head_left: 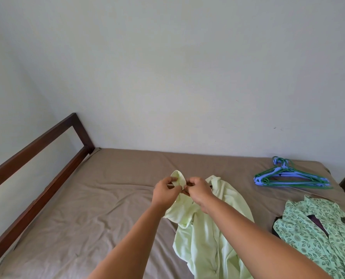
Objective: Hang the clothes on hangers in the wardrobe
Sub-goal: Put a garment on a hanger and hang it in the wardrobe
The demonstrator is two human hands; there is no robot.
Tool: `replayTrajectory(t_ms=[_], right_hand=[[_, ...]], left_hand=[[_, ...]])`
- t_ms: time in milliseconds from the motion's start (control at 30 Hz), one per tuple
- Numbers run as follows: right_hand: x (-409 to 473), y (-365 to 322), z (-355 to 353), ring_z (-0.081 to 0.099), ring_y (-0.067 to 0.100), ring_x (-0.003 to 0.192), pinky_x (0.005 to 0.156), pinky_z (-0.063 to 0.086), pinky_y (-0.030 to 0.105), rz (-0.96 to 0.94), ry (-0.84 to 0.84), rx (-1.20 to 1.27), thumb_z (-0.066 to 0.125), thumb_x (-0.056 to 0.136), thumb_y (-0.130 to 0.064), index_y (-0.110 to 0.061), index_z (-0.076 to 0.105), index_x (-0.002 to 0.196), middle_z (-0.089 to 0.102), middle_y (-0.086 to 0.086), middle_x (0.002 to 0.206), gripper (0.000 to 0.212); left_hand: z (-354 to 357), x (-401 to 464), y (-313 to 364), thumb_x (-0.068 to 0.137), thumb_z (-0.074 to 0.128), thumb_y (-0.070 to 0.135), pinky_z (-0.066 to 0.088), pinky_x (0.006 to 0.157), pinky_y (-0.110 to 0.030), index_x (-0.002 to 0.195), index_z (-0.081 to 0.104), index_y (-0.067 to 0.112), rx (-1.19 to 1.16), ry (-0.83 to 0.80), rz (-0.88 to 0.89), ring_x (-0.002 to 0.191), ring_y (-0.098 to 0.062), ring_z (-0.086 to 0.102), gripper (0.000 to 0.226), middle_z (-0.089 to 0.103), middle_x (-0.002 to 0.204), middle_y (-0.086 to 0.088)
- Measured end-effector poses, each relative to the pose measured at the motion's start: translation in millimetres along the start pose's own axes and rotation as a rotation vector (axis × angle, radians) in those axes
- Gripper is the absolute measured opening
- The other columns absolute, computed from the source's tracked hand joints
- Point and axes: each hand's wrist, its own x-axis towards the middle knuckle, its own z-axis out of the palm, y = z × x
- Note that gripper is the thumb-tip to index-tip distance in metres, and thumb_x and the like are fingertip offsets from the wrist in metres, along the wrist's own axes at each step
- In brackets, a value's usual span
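Both hands, left hand (165, 190) and right hand (197, 189), are being clamped in a pinching grip on the pale green shirt (204, 228) collar, seemingly for buttoning; hangers (288, 176) are lying well right of it, on the bed (87, 208).

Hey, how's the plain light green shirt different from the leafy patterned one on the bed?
The plain light green shirt is one pale colour; the leaf-print shirt carries dark green leaves. The plain one is gripped at its collar by the left hand and the right hand; the printed one lies untouched, on top of dark clothes. Both are greenish and rest on the brown sheet.
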Motion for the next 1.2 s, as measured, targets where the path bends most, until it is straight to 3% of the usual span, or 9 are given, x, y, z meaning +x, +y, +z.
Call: replayTrajectory(t_ms=[167, 300, 367, 533, 667, 767, 867, 1000, 1200], right_hand=[[-2, -2, -8, 0.066, 0.013, 0.081, 0.079, 0.052, 0.022, -0.173, 0.211, -0.207, 0.063, 0.086, -0.008, -0.017, 0.072, 0.092, 0.069, -0.004, 0.085, 0.014], [-8, -2, -5, 0.064, 0.007, 0.078, 0.07, 0.041, 0.004, -0.419, 0.081, -0.368, 0.064, 0.085, -0.004, -0.013, 0.071, 0.091, 0.07, -0.005, 0.087, 0.013], [-12, 4, -1, 0.064, 0.006, 0.075, 0.067, 0.041, 0.001, -0.521, 0.061, -0.374, 0.056, 0.08, 0.007, -0.011, 0.066, 0.089, 0.068, -0.004, 0.088, 0.023], [-11, 17, -3, 0.054, 0.014, 0.082, 0.069, 0.038, 0.019, -0.146, 0.308, -0.155, 0.046, 0.08, 0.006, -0.018, 0.055, 0.094, 0.057, 0.002, 0.099, 0.029], [-9, 25, -13, 0.055, 0.012, 0.098, 0.08, 0.041, 0.018, -0.183, 0.105, -0.276, 0.061, 0.08, -0.002, -0.02, 0.054, 0.117, 0.056, -0.004, 0.112, 0.041], [-7, 17, -14, 0.036, 0.002, 0.119, 0.099, 0.032, 0.019, -0.349, -0.086, -0.361, 0.079, 0.074, -0.014, -0.023, 0.03, 0.145, 0.038, -0.014, 0.132, 0.086], [-4, 3, -19, 0.052, 0.009, 0.109, 0.084, 0.039, 0.016, -0.365, -0.131, -0.393, 0.085, 0.067, -0.019, -0.029, 0.045, 0.135, 0.056, -0.01, 0.115, 0.079], [-4, 2, -25, 0.067, 0.017, 0.099, 0.081, 0.054, 0.028, -0.11, -0.162, 0.076, 0.085, 0.07, -0.019, -0.017, 0.064, 0.111, 0.072, -0.002, 0.104, 0.046], [-16, 6, -33, 0.067, 0.025, 0.096, 0.086, 0.054, 0.039, 0.183, -0.417, 0.71, 0.069, 0.079, -0.011, -0.003, 0.064, 0.116, 0.068, 0.017, 0.109, 0.038]], left_hand=[[-2, 1, -6, 0.07, 0.066, 0.004, 0.055, 0.074, -0.027, 0.111, 0.068, 0.015, -0.047, -0.134, -0.052, 0.081, -0.015, 0.064, 0.043, 0.067, 0.095, -0.006], [-1, 1, 4, 0.081, 0.071, 0.028, 0.045, 0.053, -0.027, 0.088, 0.071, 0.004, -0.385, -0.154, -0.23, 0.059, -0.019, 0.055, 0.025, 0.06, 0.071, -0.008], [1, 8, 0, 0.082, 0.072, 0.038, 0.043, 0.05, -0.028, 0.08, 0.071, 0.005, -0.292, -0.032, -0.252, 0.056, -0.017, 0.052, 0.032, 0.056, 0.064, -0.005], [-11, 22, -7, 0.084, 0.069, 0.023, 0.056, 0.085, -0.047, 0.077, 0.069, 0.01, -0.34, 0.127, -0.282, 0.088, -0.033, 0.068, 0.014, 0.071, 0.086, -0.014], [-23, 20, -2, 0.086, 0.069, 0.024, 0.056, 0.075, -0.037, 0.083, 0.069, 0.006, -0.377, 0.021, -0.221, 0.078, -0.028, 0.066, 0.018, 0.07, 0.085, -0.014], [-31, 12, 10, 0.085, 0.071, 0.023, 0.05, 0.06, -0.028, 0.086, 0.069, 0.007, -0.281, -0.243, -0.116, 0.069, -0.024, 0.06, 0.016, 0.065, 0.082, -0.014], [-33, 8, 24, 0.078, 0.076, 0.024, 0.049, 0.062, -0.023, 0.099, 0.066, 0.013, -0.26, -0.374, 0.019, 0.076, -0.02, 0.062, 0.026, 0.067, 0.085, -0.007], [-38, 13, 21, 0.073, 0.069, 0.036, 0.043, 0.082, -0.02, 0.135, 0.041, 0.028, -0.526, -0.189, 0.121, 0.111, -0.008, 0.059, 0.069, 0.063, 0.121, 0.002], [-28, 21, -12, 0.079, 0.068, 0.027, 0.042, 0.089, -0.018, 0.129, 0.057, 0.016, -0.27, -0.376, 0.05, 0.118, -0.015, 0.058, 0.052, 0.066, 0.123, 0.001]])
